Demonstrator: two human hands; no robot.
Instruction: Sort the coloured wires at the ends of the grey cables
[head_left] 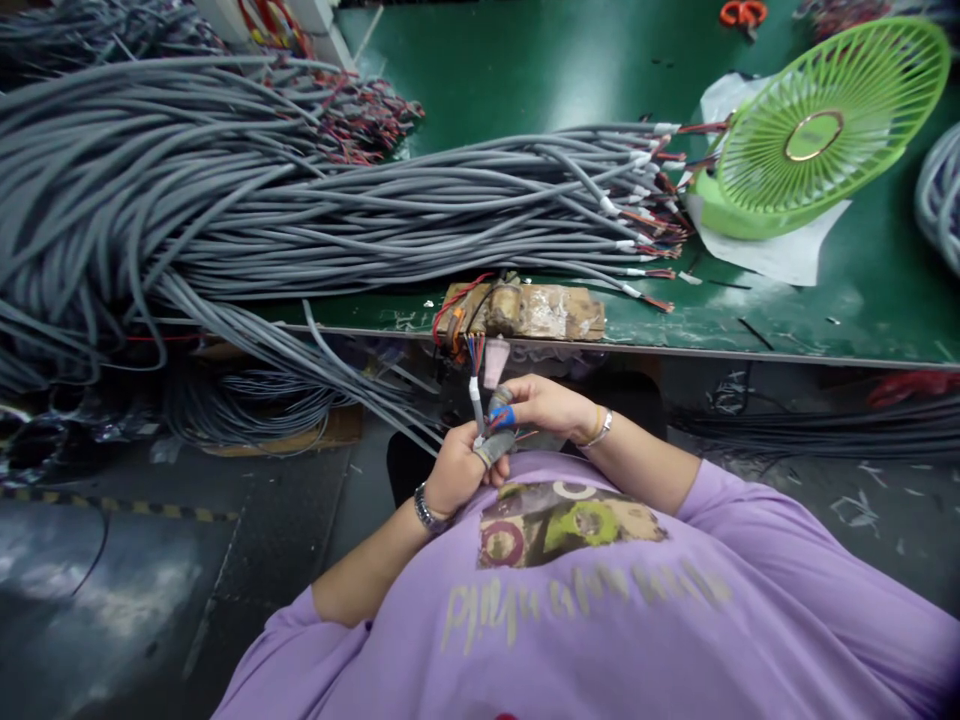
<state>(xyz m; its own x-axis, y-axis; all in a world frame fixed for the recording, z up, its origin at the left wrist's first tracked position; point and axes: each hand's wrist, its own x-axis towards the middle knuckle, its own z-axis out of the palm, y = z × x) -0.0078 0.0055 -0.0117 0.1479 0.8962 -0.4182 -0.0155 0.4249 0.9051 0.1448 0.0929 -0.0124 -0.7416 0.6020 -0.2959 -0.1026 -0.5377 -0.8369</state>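
My left hand [456, 470], with a watch at its wrist, is closed on a grey cable [478, 408] just below the table edge. A white band and several thin coloured wires [475, 350] show at that cable's upper end. Close against it, my right hand [551, 405] pinches thin reddish wires [499, 420] with thumb and finger; the exact grip is partly hidden. Grey wraps cover fingertips, and something blue sits on my right thumb. Above the hands, a worn wooden block [559, 312] with a metal piece and red wires sits on the table edge, and a pale pink tab [495, 362] hangs below.
A large bundle of grey cables [360, 220] lies across the green table [510, 80], its stripped ends pointing right. A green fan [814, 135] stands at the right on white paper. Orange-handled scissors [742, 14] lie farther back. More cables [255, 400] sit under the table.
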